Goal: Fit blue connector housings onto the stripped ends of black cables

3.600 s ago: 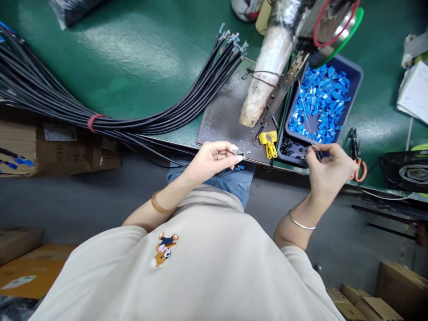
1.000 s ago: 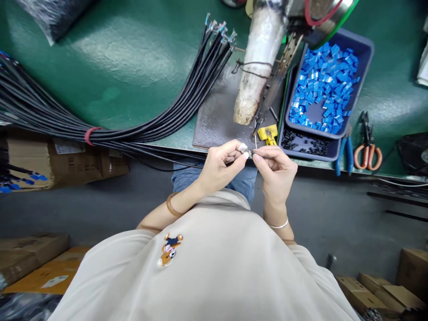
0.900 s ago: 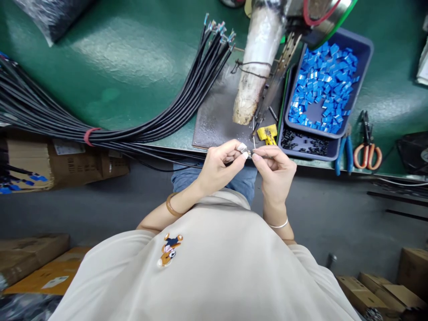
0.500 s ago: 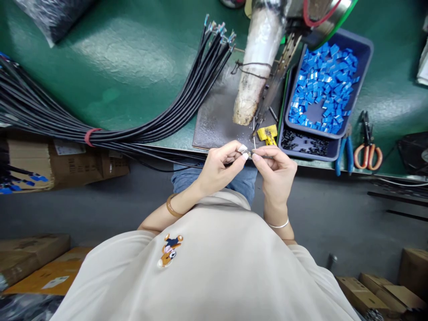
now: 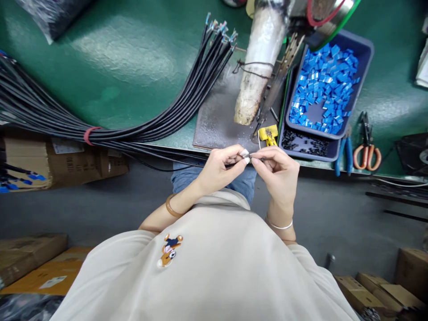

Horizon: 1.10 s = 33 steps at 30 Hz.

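Observation:
In front of my waist, at the table's edge, my left hand (image 5: 220, 170) is closed in a pinch on the end of a black cable (image 5: 187, 159), which comes in from the left. My right hand (image 5: 278, 174) meets it fingertip to fingertip, thumb and forefinger pinched at the cable's tip. What the right fingers grip is too small and too covered to make out. Just beyond the hands stands a small yellow tool or holder (image 5: 268, 133), with a thin white strand (image 5: 259, 140) beside it.
A tied bundle of black cables (image 5: 147, 129) with stripped ends lies left. A whitish wrapped nozzle (image 5: 249, 89) hangs over a dark mat (image 5: 217, 120). Right are a bin (image 5: 363, 67) of blue connectors, a bin of small black parts (image 5: 304, 143), blue-handled pliers (image 5: 348, 154) and orange-handled pliers (image 5: 367, 154).
Both hands have shifted slightly toward me, still pinched together at the cable's tip. The right hand is a little farther right, and its wrist has moved slightly. The thin white strand appears farther right.

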Each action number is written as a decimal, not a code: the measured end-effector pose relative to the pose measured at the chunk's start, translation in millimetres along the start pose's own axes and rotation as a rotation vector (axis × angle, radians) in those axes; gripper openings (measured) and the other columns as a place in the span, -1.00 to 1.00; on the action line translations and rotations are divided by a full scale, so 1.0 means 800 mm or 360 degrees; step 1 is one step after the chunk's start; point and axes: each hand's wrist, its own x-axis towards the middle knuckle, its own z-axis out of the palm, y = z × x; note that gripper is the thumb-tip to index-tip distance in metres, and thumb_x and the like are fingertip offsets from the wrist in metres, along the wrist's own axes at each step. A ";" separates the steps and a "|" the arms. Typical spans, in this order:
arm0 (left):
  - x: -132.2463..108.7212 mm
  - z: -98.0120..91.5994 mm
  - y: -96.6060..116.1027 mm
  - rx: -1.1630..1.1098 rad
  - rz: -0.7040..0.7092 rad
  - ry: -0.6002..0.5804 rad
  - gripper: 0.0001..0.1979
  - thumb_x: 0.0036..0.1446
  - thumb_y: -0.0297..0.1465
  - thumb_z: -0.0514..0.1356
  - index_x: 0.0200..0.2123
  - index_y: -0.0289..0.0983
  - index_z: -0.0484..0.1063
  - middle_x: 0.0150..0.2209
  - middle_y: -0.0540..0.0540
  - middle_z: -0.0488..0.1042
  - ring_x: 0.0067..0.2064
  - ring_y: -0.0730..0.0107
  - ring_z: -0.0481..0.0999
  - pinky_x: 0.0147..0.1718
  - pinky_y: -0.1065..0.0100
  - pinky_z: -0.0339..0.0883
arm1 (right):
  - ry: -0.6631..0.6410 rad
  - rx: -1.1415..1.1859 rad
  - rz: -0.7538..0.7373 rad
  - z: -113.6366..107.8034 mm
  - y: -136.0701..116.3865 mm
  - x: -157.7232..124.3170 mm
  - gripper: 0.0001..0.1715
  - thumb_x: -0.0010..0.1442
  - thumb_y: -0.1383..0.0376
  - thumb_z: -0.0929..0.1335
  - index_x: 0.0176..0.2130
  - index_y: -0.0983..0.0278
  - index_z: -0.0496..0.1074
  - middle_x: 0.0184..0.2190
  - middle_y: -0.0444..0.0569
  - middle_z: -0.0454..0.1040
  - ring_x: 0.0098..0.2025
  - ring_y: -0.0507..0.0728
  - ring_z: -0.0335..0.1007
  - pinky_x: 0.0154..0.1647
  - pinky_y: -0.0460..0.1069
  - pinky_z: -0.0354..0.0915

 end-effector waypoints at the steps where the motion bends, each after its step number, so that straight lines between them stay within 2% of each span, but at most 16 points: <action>1: 0.000 0.000 -0.001 -0.0002 -0.0007 0.0008 -0.86 0.21 -0.40 0.16 -0.38 -0.32 0.33 -0.53 0.06 0.28 -0.50 0.62 0.27 -0.48 0.53 0.19 | -0.0018 -0.0018 0.0000 -0.002 -0.001 0.000 -0.96 0.12 0.33 0.44 -0.34 0.22 0.57 -0.37 -0.13 0.48 -0.53 -0.10 0.10 -0.58 -0.08 -0.07; 5: -0.001 -0.003 -0.003 0.0011 -0.0012 0.0078 -0.91 0.13 -0.42 0.23 -0.35 -0.34 0.40 -0.45 0.00 0.38 -0.42 0.58 0.35 -0.39 0.52 0.28 | -0.0071 -0.0053 -0.0019 -0.008 -0.002 0.001 -0.94 0.12 0.34 0.43 -0.32 0.23 0.56 -0.36 -0.15 0.49 -0.56 -0.12 0.02 -0.56 -0.09 -0.07; 9: -0.001 -0.006 -0.001 0.0081 -0.0022 0.0053 -0.86 0.10 -0.40 0.26 -0.42 -0.37 0.44 -0.48 -0.02 0.42 -0.44 0.57 0.36 -0.42 0.52 0.30 | -0.0155 -0.0123 0.0025 -0.015 -0.002 0.001 -0.91 0.13 0.31 0.44 -0.28 0.22 0.55 -0.49 -0.21 0.42 -0.60 -0.14 -0.10 -0.60 -0.10 -0.12; 13: -0.002 -0.006 0.002 0.0074 0.0005 0.0070 -0.84 0.08 -0.37 0.28 -0.42 -0.38 0.46 -0.48 -0.03 0.45 -0.46 0.58 0.36 -0.45 0.54 0.30 | -0.0153 -0.0156 0.0086 -0.023 -0.004 0.002 -0.84 0.11 0.26 0.45 -0.24 0.24 0.54 -0.49 -0.21 0.42 -0.62 -0.14 -0.11 -0.62 -0.11 -0.13; 16: -0.002 -0.007 0.002 0.0103 0.0020 0.0069 -0.84 0.10 -0.36 0.28 -0.41 -0.37 0.46 -0.47 -0.02 0.44 -0.46 0.57 0.36 -0.45 0.53 0.29 | -0.0219 -0.0157 0.0088 -0.026 -0.003 0.004 -0.90 0.11 0.28 0.45 -0.30 0.25 0.52 -0.53 -0.23 0.36 -0.62 -0.14 -0.12 -0.62 -0.11 -0.14; 19: -0.002 -0.010 0.000 0.0279 0.0138 0.0047 -0.84 0.12 -0.36 0.27 -0.41 -0.35 0.46 -0.49 -0.01 0.42 -0.47 0.57 0.32 -0.47 0.51 0.22 | -0.0325 -0.0184 0.0047 -0.024 0.000 0.008 -0.92 0.12 0.32 0.43 -0.40 0.28 0.47 -0.55 -0.25 0.31 -0.62 -0.15 -0.13 -0.60 -0.11 -0.13; 23: -0.003 -0.011 -0.004 0.0574 0.0389 0.0013 -0.85 0.18 -0.37 0.23 -0.38 -0.34 0.50 -0.51 0.00 0.43 -0.53 0.59 0.25 -0.49 0.49 0.15 | -0.0372 -0.0409 -0.0131 -0.023 -0.003 0.010 -0.92 0.12 0.37 0.43 -0.42 0.28 0.45 -0.50 -0.22 0.39 -0.59 -0.14 -0.05 -0.56 -0.10 -0.04; 25: -0.004 -0.007 -0.004 0.0679 0.0492 0.0023 -0.84 0.22 -0.36 0.20 -0.33 -0.34 0.51 -0.48 -0.04 0.48 -0.51 0.56 0.31 -0.45 0.48 0.18 | -0.0331 -0.0485 -0.0217 -0.028 -0.009 0.007 -0.96 0.11 0.34 0.45 -0.34 0.24 0.51 -0.50 -0.22 0.42 -0.58 -0.12 0.00 -0.54 -0.09 0.02; 27: -0.007 -0.003 0.000 0.0796 0.0557 -0.0012 -0.81 0.25 -0.36 0.16 -0.30 -0.34 0.53 -0.44 -0.10 0.53 -0.45 0.49 0.40 -0.40 0.45 0.22 | -0.0161 -0.0428 -0.0260 -0.041 -0.017 0.000 -0.85 0.14 0.30 0.44 -0.21 0.18 0.52 -0.52 -0.23 0.42 -0.60 -0.10 0.10 -0.56 -0.09 0.05; 29: -0.008 -0.004 0.007 0.0850 0.0527 -0.0220 -0.78 0.27 -0.36 0.11 -0.31 -0.32 0.53 -0.42 -0.14 0.55 -0.41 0.42 0.47 -0.38 0.41 0.24 | 0.0092 -0.0314 -0.0290 -0.060 -0.026 -0.007 -0.78 0.18 0.30 0.40 -0.12 0.13 0.48 -0.53 -0.22 0.42 -0.59 -0.05 0.25 -0.59 -0.08 0.11; 30: -0.009 -0.008 0.011 0.0803 0.0469 -0.0412 -0.76 0.27 -0.37 0.10 -0.33 -0.31 0.53 -0.44 -0.14 0.55 -0.42 0.41 0.48 -0.40 0.40 0.23 | 0.0189 -0.0295 -0.0299 -0.072 -0.030 -0.008 -0.76 0.20 0.31 0.39 -0.09 0.12 0.46 -0.53 -0.21 0.45 -0.58 -0.03 0.33 -0.58 -0.07 0.16; 31: -0.009 -0.015 0.015 0.0681 0.0385 -0.0660 -0.76 0.27 -0.38 0.09 -0.37 -0.30 0.53 -0.47 -0.13 0.54 -0.46 0.42 0.46 -0.43 0.41 0.22 | 0.0212 -0.0338 -0.0290 -0.085 -0.033 -0.008 -0.74 0.20 0.31 0.38 -0.07 0.12 0.43 -0.52 -0.19 0.47 -0.56 -0.01 0.39 -0.57 -0.07 0.20; 33: -0.009 -0.033 0.017 0.0217 0.0196 -0.1199 -0.78 0.24 -0.36 0.15 -0.42 -0.28 0.51 -0.58 -0.08 0.47 -0.58 0.49 0.38 -0.54 0.43 0.17 | 0.0074 -0.0621 -0.0145 -0.111 -0.031 0.002 -0.75 0.18 0.30 0.40 -0.09 0.16 0.42 -0.46 -0.11 0.55 -0.56 0.01 0.43 -0.53 -0.05 0.26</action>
